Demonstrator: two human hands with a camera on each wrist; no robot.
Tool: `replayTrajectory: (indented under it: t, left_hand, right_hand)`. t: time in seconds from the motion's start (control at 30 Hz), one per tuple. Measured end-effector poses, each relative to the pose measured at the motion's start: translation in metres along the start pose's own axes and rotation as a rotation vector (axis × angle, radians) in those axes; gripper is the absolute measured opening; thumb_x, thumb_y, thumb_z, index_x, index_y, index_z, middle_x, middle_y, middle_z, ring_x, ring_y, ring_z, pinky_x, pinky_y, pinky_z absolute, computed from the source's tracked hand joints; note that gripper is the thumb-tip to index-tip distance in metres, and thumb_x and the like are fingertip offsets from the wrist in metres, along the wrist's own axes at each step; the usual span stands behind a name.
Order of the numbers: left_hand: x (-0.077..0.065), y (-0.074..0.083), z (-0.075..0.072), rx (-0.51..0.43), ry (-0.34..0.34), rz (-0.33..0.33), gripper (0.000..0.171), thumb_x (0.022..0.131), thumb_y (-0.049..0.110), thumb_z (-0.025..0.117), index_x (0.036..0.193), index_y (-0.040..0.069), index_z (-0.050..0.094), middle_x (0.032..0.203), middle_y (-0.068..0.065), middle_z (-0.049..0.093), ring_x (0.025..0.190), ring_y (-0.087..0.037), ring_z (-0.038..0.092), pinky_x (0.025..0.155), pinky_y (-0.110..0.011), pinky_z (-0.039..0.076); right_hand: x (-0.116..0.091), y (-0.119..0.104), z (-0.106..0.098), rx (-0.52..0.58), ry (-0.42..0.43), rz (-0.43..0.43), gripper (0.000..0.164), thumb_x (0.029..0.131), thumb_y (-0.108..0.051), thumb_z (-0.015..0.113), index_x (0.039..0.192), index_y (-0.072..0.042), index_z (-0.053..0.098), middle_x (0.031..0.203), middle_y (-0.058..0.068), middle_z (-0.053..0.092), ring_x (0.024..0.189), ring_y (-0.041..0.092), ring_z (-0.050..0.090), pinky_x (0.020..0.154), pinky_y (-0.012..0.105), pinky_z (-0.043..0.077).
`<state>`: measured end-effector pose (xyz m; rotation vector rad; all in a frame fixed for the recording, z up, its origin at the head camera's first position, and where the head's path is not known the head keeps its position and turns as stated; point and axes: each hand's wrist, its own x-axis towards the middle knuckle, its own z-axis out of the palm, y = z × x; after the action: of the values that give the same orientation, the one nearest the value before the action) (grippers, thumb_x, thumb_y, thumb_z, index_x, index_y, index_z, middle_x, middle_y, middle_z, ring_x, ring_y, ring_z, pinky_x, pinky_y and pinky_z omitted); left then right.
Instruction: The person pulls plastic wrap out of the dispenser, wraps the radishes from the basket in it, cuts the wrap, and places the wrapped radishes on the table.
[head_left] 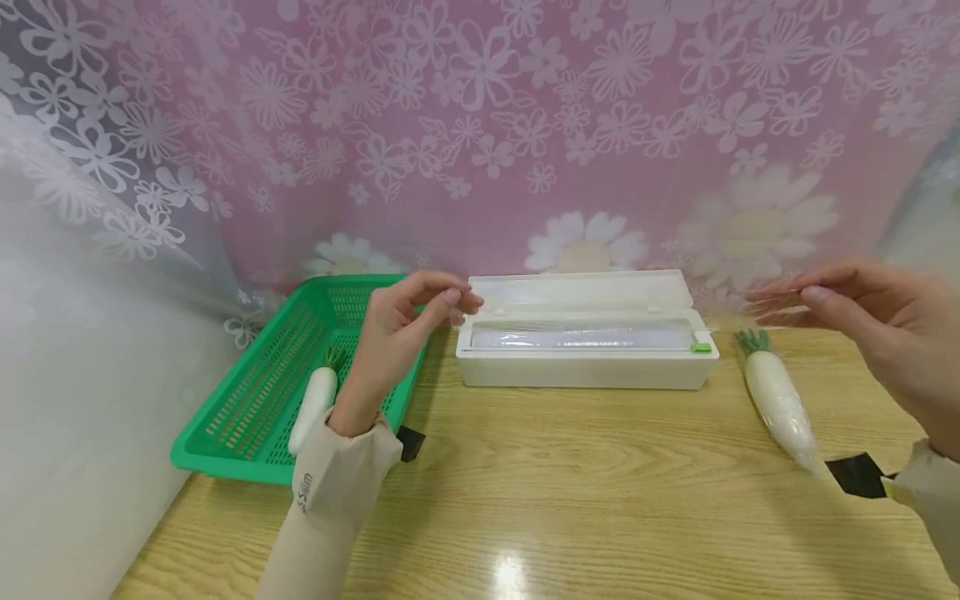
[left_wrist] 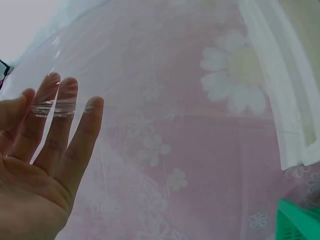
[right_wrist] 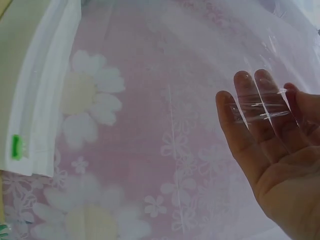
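Note:
A clear sheet of cling film [left_wrist: 64,108] stretches between both hands, above a long white cling film dispenser [head_left: 588,371] whose lid stands up. My left hand [head_left: 397,333] pinches one edge of the film between thumb and fingers, just left of the dispenser. On the other side, my right hand [head_left: 885,321] pinches the film in the same way, and the film's creases [right_wrist: 260,107] cross its fingers. Below that hand a white radish [head_left: 780,404] with a short green top lies on the table, shiny as if wrapped in film. The sheet's full outline is too clear to make out.
At the left stands a green plastic basket [head_left: 225,467] with another white radish [head_left: 313,404] in it, partly behind my left arm. A green slider [head_left: 701,347] sits at the dispenser's right end. A pink flowered curtain [head_left: 480,167] hangs behind the wooden table [head_left: 570,475].

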<state>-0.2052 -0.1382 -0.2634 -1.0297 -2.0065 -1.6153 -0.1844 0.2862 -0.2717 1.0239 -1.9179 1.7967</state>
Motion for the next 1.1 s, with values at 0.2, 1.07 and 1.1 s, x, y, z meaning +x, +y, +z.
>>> replayTrajectory:
  t: [0.2, 1.07, 1.1]
  left_hand:
    - [-0.036, -0.002, -0.005, 0.002, -0.194, 0.065, 0.013, 0.100, -0.006, 0.057, 0.104, -0.007, 0.069, 0.099, -0.020, 0.073, 0.085, -0.012, 0.068, 0.068, -0.028, 0.052]
    - [-0.154, -0.046, 0.036, 0.603, -0.722, 0.087, 0.008, 0.093, 0.011, 0.074, 0.095, 0.017, 0.080, 0.097, 0.009, 0.065, 0.094, -0.003, 0.058, 0.084, -0.010, 0.044]
    - [-0.154, -0.048, 0.037, 0.607, -0.738, 0.059, 0.008, 0.094, 0.012, 0.074, 0.095, 0.017, 0.080, 0.096, 0.010, 0.065, 0.093, -0.003, 0.057, 0.083, -0.010, 0.044]
  right_hand:
    - [-0.043, 0.004, -0.006, -0.154, -0.103, 0.051, 0.029, 0.095, 0.027, 0.039, 0.113, 0.019, 0.060, 0.123, 0.013, 0.068, 0.117, 0.016, 0.062, 0.093, 0.015, 0.046]
    - [-0.152, 0.081, 0.026, -0.439, -0.558, -0.121, 0.033, 0.083, 0.008, 0.076, 0.109, -0.014, 0.073, 0.117, -0.004, 0.065, 0.108, 0.005, 0.061, 0.088, 0.006, 0.041]
    - [-0.151, 0.084, 0.027, -0.442, -0.566, -0.113, 0.028, 0.086, 0.004, 0.075, 0.107, -0.014, 0.074, 0.116, -0.004, 0.065, 0.106, 0.006, 0.062, 0.088, 0.005, 0.040]
